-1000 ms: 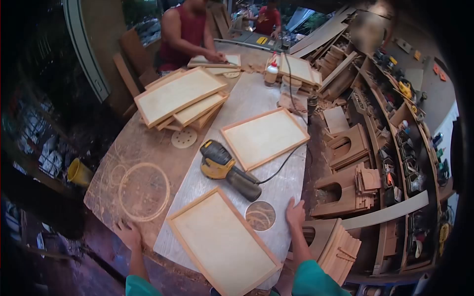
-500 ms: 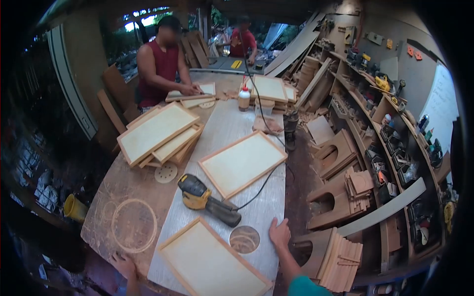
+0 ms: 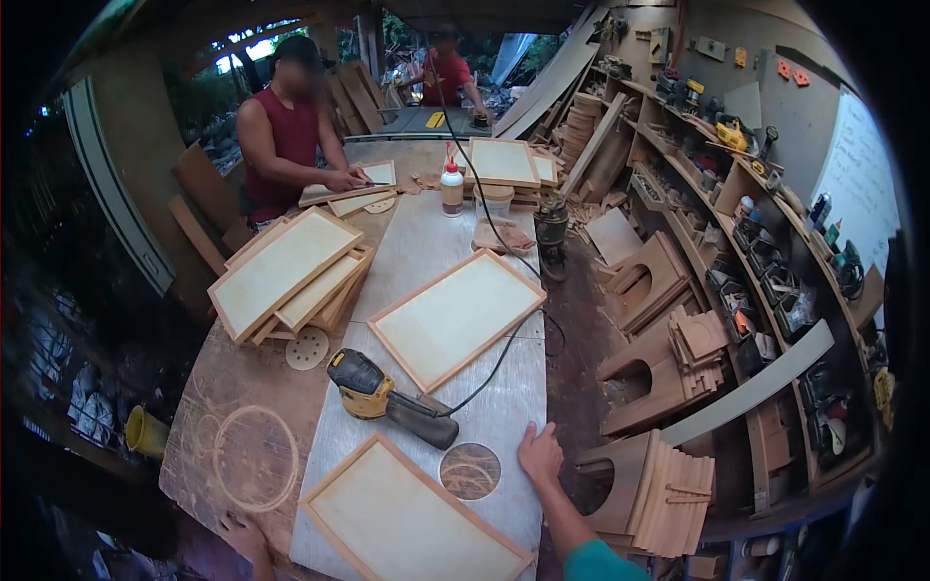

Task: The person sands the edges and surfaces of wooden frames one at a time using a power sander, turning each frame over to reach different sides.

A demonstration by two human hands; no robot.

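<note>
- Workshop, cluttered; workbench (image 3: 199, 441) fills middle of frame, grey sheet (image 3: 518, 382) lying along it, round hole (image 3: 470, 472) near its lower end.
- Right side of frame: wall shelves (image 3: 712, 213) with tools and bins, stacked wood parts (image 3: 644, 378) below; whiteboard (image 3: 857, 184) at upper right.
- Left hand (image 3: 244, 538): lower left, at bench's near edge, fingers a bit spread, nothing seen in it.
- Right hand (image 3: 541, 453): lower center-right, on sheet's right edge, fingers slightly bent, thumb side apart, no pinch; just right of hole.
- Near framed panel (image 3: 417, 513): bottom center, flat on sheet, between the 2 hands, touched by neither.
- Yellow-black sander (image 3: 383, 397): center, on its side, just above near panel; black cord (image 3: 496, 366) runs up right.
- Far framed panel (image 3: 455, 315): center, above sander, flat, tilted diagonally in frame.
- Panel stack (image 3: 286, 271): left of center, uneven; perforated sanding disc (image 3: 308, 349) just below.
- Red-tipped bottle (image 3: 451, 189): upper center, upright, beside lidded tub (image 3: 494, 200).
- 2 people at top: co-worker in dark red top (image 3: 281, 145), both hands at a small panel; other person (image 3: 448, 77) farther back.
</note>
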